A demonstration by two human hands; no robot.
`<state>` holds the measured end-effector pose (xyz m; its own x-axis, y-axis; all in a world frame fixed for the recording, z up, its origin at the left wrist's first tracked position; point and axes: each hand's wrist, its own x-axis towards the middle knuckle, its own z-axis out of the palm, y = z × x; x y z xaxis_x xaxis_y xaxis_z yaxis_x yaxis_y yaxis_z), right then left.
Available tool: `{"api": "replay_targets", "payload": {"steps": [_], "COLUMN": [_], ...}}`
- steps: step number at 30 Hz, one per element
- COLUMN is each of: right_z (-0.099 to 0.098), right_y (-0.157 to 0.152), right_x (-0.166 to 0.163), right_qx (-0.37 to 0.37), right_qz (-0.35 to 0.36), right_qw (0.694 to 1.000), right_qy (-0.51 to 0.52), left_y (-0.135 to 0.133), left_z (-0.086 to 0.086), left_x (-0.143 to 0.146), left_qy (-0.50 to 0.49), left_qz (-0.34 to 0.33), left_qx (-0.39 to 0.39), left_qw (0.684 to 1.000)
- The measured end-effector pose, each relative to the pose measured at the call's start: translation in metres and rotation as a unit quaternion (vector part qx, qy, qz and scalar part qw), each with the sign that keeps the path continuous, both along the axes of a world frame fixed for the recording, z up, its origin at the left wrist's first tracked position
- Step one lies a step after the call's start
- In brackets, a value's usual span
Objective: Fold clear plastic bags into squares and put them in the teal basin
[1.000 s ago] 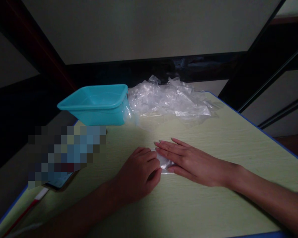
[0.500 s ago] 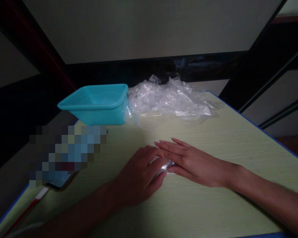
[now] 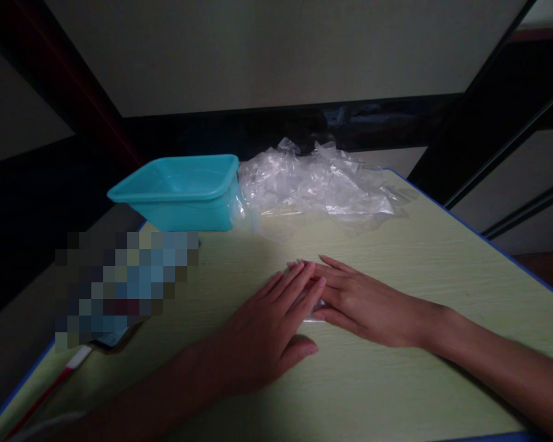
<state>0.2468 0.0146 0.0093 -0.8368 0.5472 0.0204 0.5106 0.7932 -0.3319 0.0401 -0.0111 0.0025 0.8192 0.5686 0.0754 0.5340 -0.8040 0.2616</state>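
Note:
A small piece of clear plastic point(image 3: 314, 317), probably a bag, lies on the table under my hands, with only a shiny bit of it showing. My right hand point(image 3: 354, 301) rests flat over it from the right, fingers stretched out. From the left, my left hand point(image 3: 276, 322) lies with its fingers extended over the plastic, the tips overlapping the fingers of my right hand. Its thumb sits apart, near the tabletop. Most of the plastic is hidden beneath both hands.
A turquoise plastic basin point(image 3: 179, 212) stands at the back left of the pale table point(image 3: 396, 393). Beside it is a heap of crumpled clear plastic bags point(image 3: 317, 181). A phone point(image 3: 115, 336), mostly pixelated, lies at left with a red-and-white cable point(image 3: 69, 368).
My left hand has straightened its bent fingers and now lays them over the plastic and the right fingertips. Its thumb has moved away from the plastic. My right hand has hardly moved.

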Motion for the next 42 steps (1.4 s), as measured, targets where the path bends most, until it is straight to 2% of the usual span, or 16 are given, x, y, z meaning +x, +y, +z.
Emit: {"api": "replay_targets", "payload": {"steps": [9, 17, 42], "right_z": [-0.0003, -0.0017, -0.0017], "right_y": [0.0001, -0.0008, -0.0003], "right_x": [-0.0004, 0.0003, 0.0], "right_qx": [0.012, 0.012, 0.026], "right_qz": [0.002, -0.004, 0.002], "right_qw": [1.0, 1.0, 1.0], "right_qy": [-0.006, 0.019, -0.007], "left_y": [-0.0015, -0.0015, -0.0022], "left_z": [0.0027, 0.0013, 0.0], "left_x": [0.0008, 0.0012, 0.0001], "left_qy": [0.048, 0.029, 0.062], "left_qz": [0.002, 0.004, 0.006], "left_qx": [0.016, 0.017, 0.021], "left_qw": [0.999, 0.999, 0.998]}}
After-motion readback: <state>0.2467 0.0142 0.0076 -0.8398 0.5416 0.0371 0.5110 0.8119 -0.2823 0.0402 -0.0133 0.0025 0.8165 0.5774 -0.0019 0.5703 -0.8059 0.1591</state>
